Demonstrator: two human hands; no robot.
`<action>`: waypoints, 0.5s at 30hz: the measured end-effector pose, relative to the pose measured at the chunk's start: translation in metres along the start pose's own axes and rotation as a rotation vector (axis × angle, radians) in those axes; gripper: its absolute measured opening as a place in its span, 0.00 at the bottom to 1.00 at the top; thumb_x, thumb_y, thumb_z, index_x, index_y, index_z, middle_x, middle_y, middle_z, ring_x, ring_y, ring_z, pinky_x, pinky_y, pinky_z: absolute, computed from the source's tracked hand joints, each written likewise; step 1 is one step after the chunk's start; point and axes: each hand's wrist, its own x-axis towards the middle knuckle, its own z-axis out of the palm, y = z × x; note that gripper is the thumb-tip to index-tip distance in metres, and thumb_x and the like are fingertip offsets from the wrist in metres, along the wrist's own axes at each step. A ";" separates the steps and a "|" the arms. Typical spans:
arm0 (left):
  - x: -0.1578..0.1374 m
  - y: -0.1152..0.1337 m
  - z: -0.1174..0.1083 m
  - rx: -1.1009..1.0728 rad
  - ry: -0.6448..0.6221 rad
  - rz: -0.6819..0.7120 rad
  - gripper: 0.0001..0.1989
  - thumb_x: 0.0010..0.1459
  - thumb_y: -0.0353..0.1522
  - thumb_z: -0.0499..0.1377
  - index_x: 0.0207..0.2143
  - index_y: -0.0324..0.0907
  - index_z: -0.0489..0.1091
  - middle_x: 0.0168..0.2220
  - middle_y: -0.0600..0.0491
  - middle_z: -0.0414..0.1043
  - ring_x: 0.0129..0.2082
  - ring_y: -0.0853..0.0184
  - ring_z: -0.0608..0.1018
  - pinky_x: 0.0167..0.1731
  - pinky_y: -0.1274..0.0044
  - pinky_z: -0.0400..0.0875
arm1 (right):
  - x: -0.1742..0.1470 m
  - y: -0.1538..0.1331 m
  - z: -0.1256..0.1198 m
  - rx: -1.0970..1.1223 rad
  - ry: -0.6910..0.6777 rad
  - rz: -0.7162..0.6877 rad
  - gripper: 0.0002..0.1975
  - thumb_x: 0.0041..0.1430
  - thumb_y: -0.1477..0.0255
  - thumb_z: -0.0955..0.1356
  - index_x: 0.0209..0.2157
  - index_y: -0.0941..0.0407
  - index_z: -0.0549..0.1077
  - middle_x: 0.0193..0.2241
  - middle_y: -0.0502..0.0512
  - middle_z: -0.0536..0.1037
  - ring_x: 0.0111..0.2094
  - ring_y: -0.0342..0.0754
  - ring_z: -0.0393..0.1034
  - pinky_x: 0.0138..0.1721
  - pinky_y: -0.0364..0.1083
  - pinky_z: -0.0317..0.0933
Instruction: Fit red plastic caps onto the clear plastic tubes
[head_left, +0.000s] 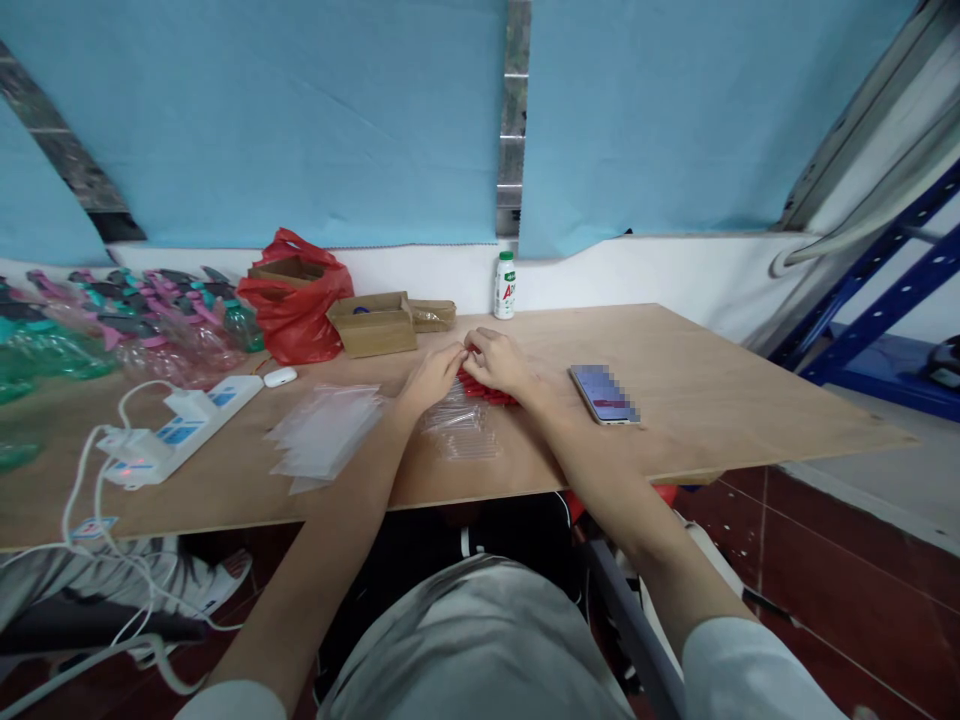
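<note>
My left hand (435,375) and my right hand (496,360) meet over the middle of the wooden table (705,400). The fingers of both are bent and pressed together at the tips; a bit of red shows between them, too small to name. Under my right hand lies a heap of small red pieces (487,390). Thin clear plastic sticks or tubes (454,415) are spread just below my hands, some in a row nearer the table's front edge. Left of my left forearm, flat clear plastic bags (326,435) lie in a loose stack.
A phone (604,394) lies to the right. Behind my hands stand a white bottle (505,286), an open cardboard box (379,328) and a red plastic bag (304,310). At left are a power strip (184,435) with cables, a white case (280,377) and several spray bottles (165,335).
</note>
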 end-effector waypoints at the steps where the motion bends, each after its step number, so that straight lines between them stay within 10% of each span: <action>1: 0.000 0.000 -0.001 0.000 0.017 0.000 0.19 0.78 0.41 0.46 0.42 0.46 0.75 0.39 0.49 0.80 0.39 0.60 0.79 0.43 0.70 0.68 | 0.000 0.002 0.000 0.028 0.010 -0.012 0.14 0.69 0.66 0.64 0.49 0.56 0.75 0.45 0.63 0.80 0.42 0.57 0.72 0.44 0.49 0.61; 15: -0.002 0.003 0.000 0.125 0.051 -0.064 0.11 0.75 0.38 0.53 0.48 0.48 0.75 0.42 0.49 0.83 0.41 0.57 0.81 0.40 0.70 0.67 | -0.001 0.014 0.011 0.123 0.054 0.021 0.11 0.69 0.65 0.66 0.46 0.55 0.74 0.39 0.57 0.82 0.36 0.51 0.72 0.40 0.46 0.58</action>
